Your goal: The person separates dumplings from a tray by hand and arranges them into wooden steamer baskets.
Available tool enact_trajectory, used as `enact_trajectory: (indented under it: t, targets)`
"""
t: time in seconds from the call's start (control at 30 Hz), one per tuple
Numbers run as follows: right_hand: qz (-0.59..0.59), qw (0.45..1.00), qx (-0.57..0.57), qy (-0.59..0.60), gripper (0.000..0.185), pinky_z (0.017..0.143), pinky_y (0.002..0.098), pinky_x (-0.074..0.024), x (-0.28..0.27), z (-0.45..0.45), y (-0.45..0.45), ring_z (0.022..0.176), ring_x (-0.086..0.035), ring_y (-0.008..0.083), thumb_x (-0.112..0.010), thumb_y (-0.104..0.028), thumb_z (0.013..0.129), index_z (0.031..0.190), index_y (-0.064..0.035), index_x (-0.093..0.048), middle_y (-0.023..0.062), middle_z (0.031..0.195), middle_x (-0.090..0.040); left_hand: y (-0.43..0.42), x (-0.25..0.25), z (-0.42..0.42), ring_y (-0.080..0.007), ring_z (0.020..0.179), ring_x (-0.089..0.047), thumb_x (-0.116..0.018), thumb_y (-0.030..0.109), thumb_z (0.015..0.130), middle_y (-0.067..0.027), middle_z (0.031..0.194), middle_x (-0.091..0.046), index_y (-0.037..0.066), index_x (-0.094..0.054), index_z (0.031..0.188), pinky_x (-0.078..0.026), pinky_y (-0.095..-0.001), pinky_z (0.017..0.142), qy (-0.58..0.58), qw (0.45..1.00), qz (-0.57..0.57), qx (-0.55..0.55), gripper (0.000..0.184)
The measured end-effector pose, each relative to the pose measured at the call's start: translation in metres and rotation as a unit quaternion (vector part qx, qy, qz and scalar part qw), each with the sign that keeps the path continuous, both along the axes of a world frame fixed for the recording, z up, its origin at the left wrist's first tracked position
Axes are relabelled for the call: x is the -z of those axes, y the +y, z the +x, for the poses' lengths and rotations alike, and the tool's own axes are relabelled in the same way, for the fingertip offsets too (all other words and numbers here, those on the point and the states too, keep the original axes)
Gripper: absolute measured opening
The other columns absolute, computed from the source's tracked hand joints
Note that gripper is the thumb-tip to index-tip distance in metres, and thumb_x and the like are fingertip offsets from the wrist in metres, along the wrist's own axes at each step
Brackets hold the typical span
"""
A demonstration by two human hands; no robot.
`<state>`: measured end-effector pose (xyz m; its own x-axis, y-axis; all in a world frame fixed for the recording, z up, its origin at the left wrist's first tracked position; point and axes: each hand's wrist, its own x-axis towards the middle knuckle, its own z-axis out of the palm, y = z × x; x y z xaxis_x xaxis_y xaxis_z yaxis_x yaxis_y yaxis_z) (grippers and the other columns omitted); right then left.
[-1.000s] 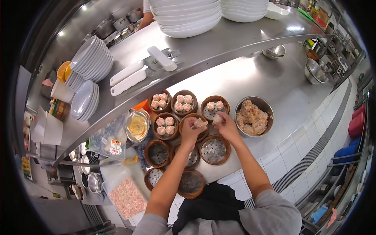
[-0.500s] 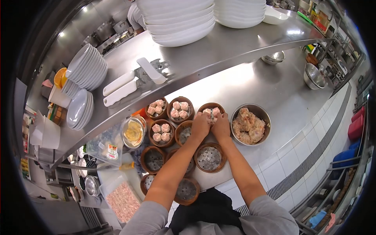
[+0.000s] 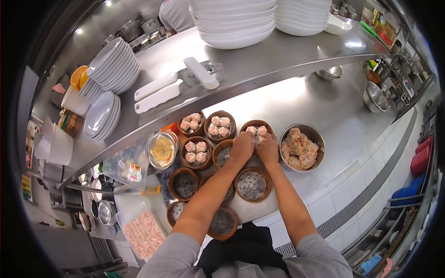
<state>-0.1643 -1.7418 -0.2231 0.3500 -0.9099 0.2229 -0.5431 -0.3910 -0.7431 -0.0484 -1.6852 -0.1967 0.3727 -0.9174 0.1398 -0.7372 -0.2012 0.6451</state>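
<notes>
Both hands reach into a round steamer basket point(image 3: 253, 124) that holds pink dumplings point(image 3: 262, 130). My left hand point(image 3: 244, 144) is at its lower left, fingers bent down over the near dumplings; my right hand point(image 3: 268, 147) is beside it at the right, fingers closed in. What the fingertips touch is hidden. Left of them stand three baskets with four dumplings each, one of them a basket point(image 3: 219, 126) at the back. Nearer my body are several baskets with bare perforated liners, such as a basket point(image 3: 253, 184). A steel bowl point(image 3: 302, 147) of minced filling stands right of my right hand.
A raised steel shelf point(image 3: 259, 76) crosses in front, bearing stacked white plates point(image 3: 236, 28) and white-handled tools point(image 3: 160, 95). At the left are a bowl of yellow wrappers point(image 3: 162, 150) and a tray of pink meat point(image 3: 143, 234). A co-worker point(image 3: 177, 15) stands beyond the shelf.
My hands, which held a dumpling each above the baskets, have moved into the back right basket, where more dumplings now show. The camera view has shifted slightly, and the co-worker shows more.
</notes>
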Motion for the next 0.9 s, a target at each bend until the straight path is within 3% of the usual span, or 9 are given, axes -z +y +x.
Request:
enact_trajectory:
  t: [0.07,0.13,0.27,0.37,0.5,0.6,0.67,0.77,0.9]
  targets:
    - [-0.014,1.000,-0.003,0.009,0.040,0.085,0.0452,-0.0499,-0.002,-0.001,0.001,0.099,-0.058,0.0423,-0.067,0.000,0.070,0.108,-0.0007,-0.057,0.0255,0.108,-0.057,0.001,0.002,0.003,-0.0380,0.101,-0.056,-0.059,0.011,0.081,-0.0183,0.102,-0.061,0.004,-0.060,0.103,-0.046,-0.0479,0.084,0.010,1.000,-0.011,-0.010,0.024]
    - [-0.035,0.999,-0.005,0.015,0.039,0.084,0.0452,-0.0501,-0.009,-0.003,0.006,0.097,-0.059,0.0412,-0.067,-0.001,0.072,0.110,-0.0034,-0.058,0.0238,0.111,-0.056,0.003,0.006,0.011,-0.0379,0.100,-0.057,-0.057,0.007,0.082,-0.0210,0.107,-0.059,0.003,-0.059,0.108,-0.046,-0.0476,0.087,-0.008,0.990,-0.127,0.058,0.026]
    - [-0.050,0.997,0.022,0.049,0.040,0.082,0.0463,-0.0505,-0.025,-0.002,0.025,0.098,-0.060,0.0387,-0.068,-0.005,0.074,0.113,-0.0102,-0.058,0.0180,0.115,-0.057,0.025,-0.020,0.017,-0.0382,0.102,-0.057,-0.056,0.001,0.082,-0.0214,0.113,-0.057,0.003,-0.058,0.113,-0.046,-0.0443,0.091,-0.008,0.988,-0.141,0.057,0.031]
    - [-0.031,0.997,0.027,0.063,0.042,0.084,0.0439,-0.0496,-0.038,0.001,0.040,0.104,-0.058,0.0372,-0.066,-0.003,0.076,0.117,-0.0065,-0.058,0.0175,0.116,-0.056,0.070,-0.061,0.032,-0.0359,0.106,-0.058,-0.059,-0.001,0.083,-0.0197,0.116,-0.057,0.003,-0.057,0.117,-0.048,-0.0412,0.091,0.068,0.993,-0.091,0.034,0.035]
    - [-0.067,0.992,0.006,0.107,0.043,0.083,0.0444,-0.0503,-0.030,0.010,0.035,0.102,-0.060,0.0369,-0.065,-0.004,0.075,0.117,-0.0091,-0.058,0.0173,0.120,-0.056,0.181,-0.069,0.066,-0.0233,0.101,-0.066,-0.060,-0.005,0.085,-0.0141,0.121,-0.059,0.002,-0.056,0.120,-0.056,-0.0318,0.080,0.225,0.962,-0.144,-0.050,0.036]
    - [-0.095,0.979,-0.096,0.150,0.047,0.083,0.0445,-0.0506,-0.022,0.022,0.017,0.101,-0.060,0.0357,-0.062,0.000,0.074,0.118,-0.0154,-0.060,0.0160,0.118,-0.057,0.291,-0.063,0.091,-0.0199,0.101,-0.066,-0.061,-0.006,0.085,-0.0124,0.125,-0.059,0.001,-0.056,0.119,-0.055,-0.0281,0.081,0.225,0.950,-0.184,-0.113,0.035]
    - [-0.112,0.960,-0.172,0.189,0.051,0.082,0.0437,-0.0515,-0.025,0.027,0.014,0.100,-0.061,0.0346,-0.063,0.002,0.073,0.117,-0.0222,-0.062,0.0155,0.113,-0.060,0.380,-0.056,0.110,-0.0205,0.106,-0.063,-0.060,-0.003,0.085,-0.0123,0.129,-0.056,0.002,-0.056,0.123,-0.052,-0.0306,0.084,0.159,0.966,-0.119,-0.168,0.038]
    - [-0.091,0.938,-0.145,0.301,0.048,0.081,0.0441,-0.0522,-0.032,0.036,0.013,0.098,-0.063,0.0354,-0.063,-0.001,0.075,0.117,-0.0233,-0.062,0.0155,0.110,-0.062,0.498,-0.056,0.115,-0.0202,0.101,-0.062,-0.060,-0.002,0.085,-0.0103,0.128,-0.056,0.004,-0.055,0.125,-0.051,-0.0307,0.084,0.187,0.928,-0.098,-0.306,0.040]
    - [-0.081,0.950,-0.084,0.291,0.044,0.080,0.0464,-0.0525,-0.025,0.033,0.013,0.097,-0.063,0.0375,-0.061,-0.006,0.077,0.120,-0.0184,-0.059,0.0173,0.108,-0.062,0.615,-0.048,0.105,-0.0191,0.097,-0.063,-0.060,0.001,0.088,-0.0098,0.124,-0.058,0.003,-0.054,0.124,-0.051,-0.0282,0.078,0.158,0.886,-0.100,-0.424,0.037]
